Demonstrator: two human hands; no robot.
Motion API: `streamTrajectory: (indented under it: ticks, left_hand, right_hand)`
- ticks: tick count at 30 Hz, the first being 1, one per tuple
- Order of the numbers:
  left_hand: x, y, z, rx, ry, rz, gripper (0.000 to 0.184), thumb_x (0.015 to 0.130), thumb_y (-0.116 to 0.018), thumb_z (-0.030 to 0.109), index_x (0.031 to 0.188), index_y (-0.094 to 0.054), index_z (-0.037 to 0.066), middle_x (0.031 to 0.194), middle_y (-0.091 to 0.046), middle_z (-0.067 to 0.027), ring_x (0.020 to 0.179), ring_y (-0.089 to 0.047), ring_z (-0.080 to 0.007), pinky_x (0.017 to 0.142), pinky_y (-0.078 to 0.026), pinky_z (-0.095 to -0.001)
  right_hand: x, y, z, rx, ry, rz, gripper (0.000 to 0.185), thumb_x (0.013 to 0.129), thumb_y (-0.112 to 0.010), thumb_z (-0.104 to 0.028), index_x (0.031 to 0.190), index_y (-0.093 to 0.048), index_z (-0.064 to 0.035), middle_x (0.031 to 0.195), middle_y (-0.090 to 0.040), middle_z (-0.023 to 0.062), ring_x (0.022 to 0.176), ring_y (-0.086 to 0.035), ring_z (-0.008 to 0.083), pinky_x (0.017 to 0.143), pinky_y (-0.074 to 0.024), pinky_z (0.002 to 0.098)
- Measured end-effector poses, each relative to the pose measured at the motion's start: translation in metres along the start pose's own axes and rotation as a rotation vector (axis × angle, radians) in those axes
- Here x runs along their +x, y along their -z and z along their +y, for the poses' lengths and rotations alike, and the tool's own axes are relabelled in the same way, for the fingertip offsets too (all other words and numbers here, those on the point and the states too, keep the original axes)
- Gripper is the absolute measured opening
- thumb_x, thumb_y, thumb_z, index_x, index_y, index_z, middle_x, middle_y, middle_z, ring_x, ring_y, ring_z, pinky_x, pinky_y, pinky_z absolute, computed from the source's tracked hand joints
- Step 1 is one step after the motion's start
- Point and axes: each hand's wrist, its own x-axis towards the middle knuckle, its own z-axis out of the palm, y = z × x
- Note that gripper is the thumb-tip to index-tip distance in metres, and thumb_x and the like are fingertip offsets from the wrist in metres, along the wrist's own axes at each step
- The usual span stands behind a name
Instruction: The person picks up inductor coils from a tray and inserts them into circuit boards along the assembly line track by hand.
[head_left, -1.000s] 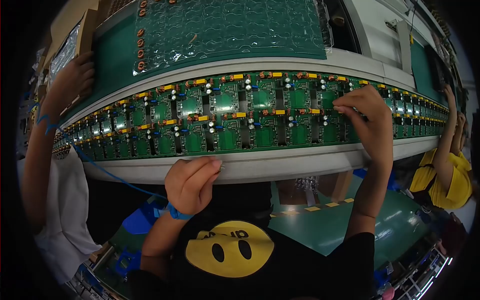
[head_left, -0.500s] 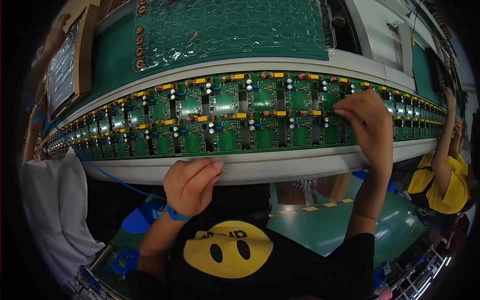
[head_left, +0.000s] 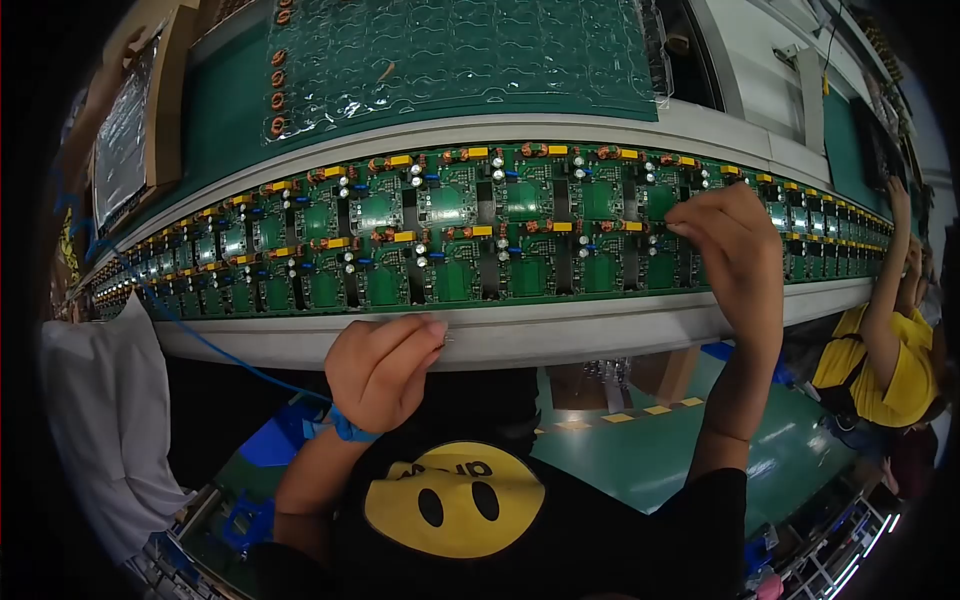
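A long row of green circuit boards (head_left: 444, 283) runs from left to right in front of me, with yellow block parts, copper coils and silver capacitors on them. My right hand (head_left: 738, 245) is over the boards right of the middle, thumb and forefinger pinched close to a yellow block (head_left: 631, 227). Whatever those fingertips hold, if anything, is hidden. Just below the boards, my left hand (head_left: 378, 368) is at the pale front rail (head_left: 560, 330), fingers closed. A tiny part with thin ends pokes out at its fingertips, too small to name. A blue band (head_left: 352, 428) circles my left wrist.
Beyond the boards lies a clear plastic tray (head_left: 460, 60) with several copper coils (head_left: 278, 100) along its left side. A cardboard box (head_left: 168, 110) stands at the left. A blue cord (head_left: 215, 347) runs leftward from my wrist. Co-workers are at both ends, one in a yellow shirt (head_left: 880, 365).
Both my hands stay almost in place. At the left, the co-worker's arm and grey-white sleeve have shifted slightly.
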Motion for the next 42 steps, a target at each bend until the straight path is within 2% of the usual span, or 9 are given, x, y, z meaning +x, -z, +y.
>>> streamTrajectory:
  ticks: [5,8,13,18,28,33,37,39,42]
  left_hand:
    - [0.009,0.0,0.002,0.012,0.0,-0.011,0.034,0.076,-0.075,0.002,0.108,-0.067,0.007,0.103,-0.07,-0.0081,0.077,-0.064,-0.0228,0.059,-0.046,-0.0302]
    - [0.012,0.0,0.004,0.033,0.043,-0.05,0.025,0.078,-0.073,0.004,0.102,-0.066,0.009,0.111,-0.07,-0.007,0.09,-0.066,-0.0217,0.07,-0.046,-0.0313]
    - [0.012,0.0,0.009,0.176,0.112,-0.132,0.017,0.083,-0.07,0.009,0.099,-0.066,0.012,0.118,-0.071,-0.0037,0.103,-0.063,-0.0185,0.085,-0.038,-0.0309]
    - [0.014,-0.002,0.009,0.22,0.088,-0.142,0.014,0.083,-0.07,0.01,0.097,-0.067,0.011,0.114,-0.072,-0.0034,0.104,-0.063,-0.0191,0.084,-0.038,-0.0311]
    - [0.016,-0.005,0.011,0.24,0.072,-0.119,0.012,0.084,-0.071,0.011,0.095,-0.067,0.01,0.111,-0.073,-0.0026,0.105,-0.062,-0.0198,0.084,-0.039,-0.0317]
    - [0.015,-0.003,0.011,0.216,0.057,-0.1,0.012,0.084,-0.071,0.01,0.095,-0.066,0.009,0.112,-0.073,-0.0033,0.104,-0.062,-0.0205,0.082,-0.04,-0.032]
    - [0.012,-0.001,0.011,0.141,0.06,-0.042,0.014,0.083,-0.071,0.01,0.096,-0.066,0.01,0.111,-0.073,-0.0034,0.104,-0.063,-0.0212,0.08,-0.042,-0.0324]
    - [0.011,0.0,0.011,0.109,-0.005,-0.015,0.014,0.083,-0.07,0.008,0.096,-0.066,0.01,0.111,-0.073,-0.0039,0.101,-0.063,-0.0217,0.079,-0.043,-0.0331]
    - [0.009,0.0,0.011,0.017,0.061,-0.006,0.013,0.084,-0.065,0.003,0.097,-0.066,0.007,0.108,-0.072,-0.0076,0.097,-0.061,-0.0254,0.083,-0.044,-0.0353]
  right_hand:
    - [-0.001,-0.004,-0.002,-0.032,0.001,0.03,0.015,0.074,-0.068,0.005,0.088,-0.07,-0.0005,0.087,-0.064,0.0094,0.08,-0.06,0.0256,0.071,-0.0484,0.0345]
    - [-0.001,-0.005,-0.002,-0.037,-0.008,0.035,0.015,0.074,-0.068,0.005,0.088,-0.07,-0.0009,0.086,-0.064,0.0093,0.08,-0.06,0.0255,0.071,-0.0483,0.0342]
    - [-0.002,-0.005,-0.002,-0.045,-0.013,0.031,0.015,0.074,-0.069,0.004,0.088,-0.07,-0.0012,0.086,-0.064,0.009,0.079,-0.06,0.0252,0.071,-0.048,0.0338]
    - [0.0,-0.008,-0.001,-0.016,0.046,0.107,0.016,0.07,-0.07,0.003,0.084,-0.07,-0.0027,0.083,-0.065,0.0071,0.075,-0.059,0.0269,0.064,-0.0468,0.037]
    - [-0.007,-0.01,0.006,0.005,0.042,0.118,0.017,0.071,-0.07,0.003,0.086,-0.071,-0.0036,0.082,-0.063,0.0069,0.077,-0.059,0.0263,0.067,-0.0475,0.0365]
    - [-0.013,-0.001,0.003,-0.011,0.035,0.079,0.019,0.076,-0.069,0.003,0.093,-0.073,-0.0045,0.09,-0.068,0.0055,0.08,-0.06,0.0255,0.071,-0.0485,0.036]
    - [-0.051,-0.011,-0.005,-0.016,-0.105,0.377,0.033,0.076,-0.066,0.006,0.106,-0.071,-0.0054,0.109,-0.069,0.0075,0.093,-0.061,0.0278,0.081,-0.0485,0.0358]
    - [-0.069,-0.02,-0.02,0.026,-0.235,0.433,0.036,0.076,-0.067,0.001,0.111,-0.07,-0.0074,0.122,-0.064,0.0096,0.103,-0.058,0.0296,0.087,-0.047,0.0378]
    - [-0.071,-0.033,-0.026,-0.171,-0.222,0.411,0.046,0.081,-0.07,-0.024,0.126,-0.065,-0.0152,0.137,-0.056,0.0092,0.115,-0.054,0.0317,0.097,-0.0403,0.0434]
